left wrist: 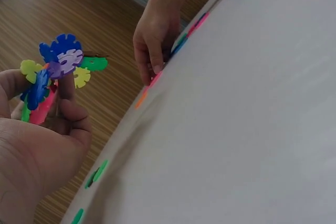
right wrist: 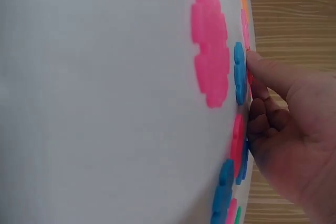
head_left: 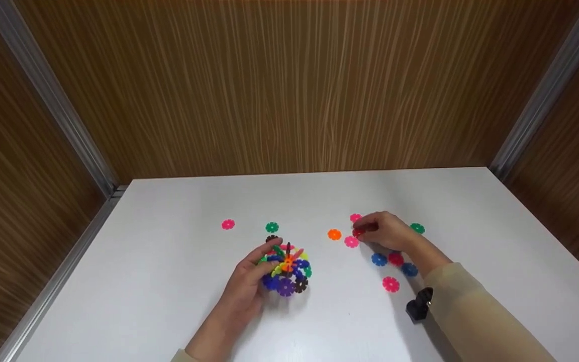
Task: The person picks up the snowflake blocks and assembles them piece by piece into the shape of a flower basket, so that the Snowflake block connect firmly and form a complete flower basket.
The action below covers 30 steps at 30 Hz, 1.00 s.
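Note:
My left hand (head_left: 244,281) holds a rounded cluster of interlocking flower-shaped plastic discs (head_left: 285,287), in blue, purple, orange, green, yellow, pink and brown. In the left wrist view the cluster (left wrist: 65,62) sits between thumb and fingers, raised above the table; the palm hides part of it. On the right side of the table, my right hand (head_left: 390,232) pinches a red disc (head_left: 358,233) at the tabletop, its fingers covering most of it. A light pink disc (head_left: 351,242) and a hot pink disc (head_left: 355,217) lie right beside those fingertips.
Loose discs lie about the white table (head_left: 169,281): orange (head_left: 334,235), blue (head_left: 379,259), red (head_left: 395,259), darker blue (head_left: 409,269), pink (head_left: 390,284), and green (head_left: 417,228) behind the right wrist. Farther left are pink (head_left: 228,224) and green (head_left: 272,227) ones. Wood-grain panels (head_left: 299,90) enclose the table.

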### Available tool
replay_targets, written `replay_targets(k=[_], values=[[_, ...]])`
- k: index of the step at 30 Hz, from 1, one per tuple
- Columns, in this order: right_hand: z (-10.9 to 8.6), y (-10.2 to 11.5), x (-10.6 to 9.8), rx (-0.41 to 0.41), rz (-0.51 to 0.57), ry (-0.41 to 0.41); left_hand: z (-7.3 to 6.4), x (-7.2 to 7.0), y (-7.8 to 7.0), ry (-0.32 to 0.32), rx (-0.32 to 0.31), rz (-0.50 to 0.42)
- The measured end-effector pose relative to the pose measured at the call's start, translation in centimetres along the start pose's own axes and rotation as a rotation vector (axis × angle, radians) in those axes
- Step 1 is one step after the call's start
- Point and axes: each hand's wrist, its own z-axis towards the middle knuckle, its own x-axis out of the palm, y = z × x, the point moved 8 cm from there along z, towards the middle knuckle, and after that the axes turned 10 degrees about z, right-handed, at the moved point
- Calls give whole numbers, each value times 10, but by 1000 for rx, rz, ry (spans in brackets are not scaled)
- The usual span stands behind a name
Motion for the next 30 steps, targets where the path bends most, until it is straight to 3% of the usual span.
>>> replay_targets(k=[5, 9, 14, 18, 21, 30], values=[[-3, 2, -2, -12, 19, -9, 1, 7, 1, 46, -3, -33], [-16, 14, -2, -70, 129, -16, 1, 10, 3, 17, 0, 82], [-52, 69, 21, -253, 299, 100, 0, 8, 3, -46, -7, 254], [-80, 111, 44, -414, 382, 159, -2, 7, 3, -73, -34, 310], [-92, 128, 60, -495, 406, 170, -3, 7, 3, -73, -51, 340], [-99, 130, 80, -534, 412, 124, -4, 13, 1, -30, -16, 411]])
